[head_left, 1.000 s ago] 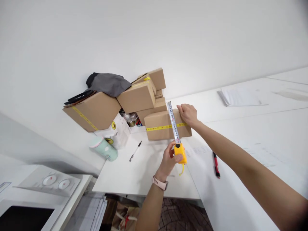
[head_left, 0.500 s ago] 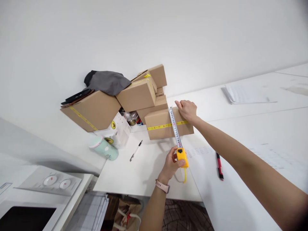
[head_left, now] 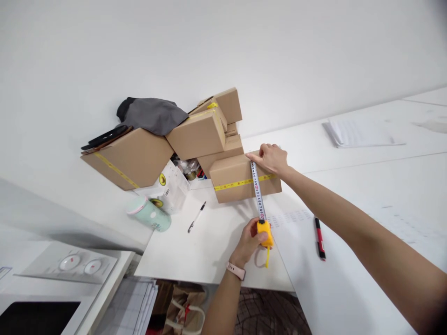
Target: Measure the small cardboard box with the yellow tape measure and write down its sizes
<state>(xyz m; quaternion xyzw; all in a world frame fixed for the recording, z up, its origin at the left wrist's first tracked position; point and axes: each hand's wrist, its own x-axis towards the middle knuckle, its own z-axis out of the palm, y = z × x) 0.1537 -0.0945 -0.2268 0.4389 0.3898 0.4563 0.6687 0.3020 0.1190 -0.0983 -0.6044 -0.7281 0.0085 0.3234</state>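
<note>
My left hand (head_left: 248,239) is closed round the yellow case of a tape measure (head_left: 265,232), its wrist strap dangling below. The numbered metal blade (head_left: 257,190) runs out from the case, across the front of a cardboard box (head_left: 233,172) sealed with yellow printed tape. At the box's upper edge, my right hand (head_left: 270,159) has its thumb stretched over the blade's end, with the other fingers curled. The thumb hides the blade's tip.
Stacked cardboard boxes (head_left: 199,137) and a grey cloth (head_left: 153,114) stand against the wall. A mint tumbler (head_left: 150,214), a pen (head_left: 197,217), a red-and-black marker (head_left: 319,239) and papers (head_left: 359,132) lie about the white table. A microwave (head_left: 66,270) is at lower left.
My right thumb has come down over the blade's end. The blade has shifted slightly right and towards me, and the tape case has moved a little lower.
</note>
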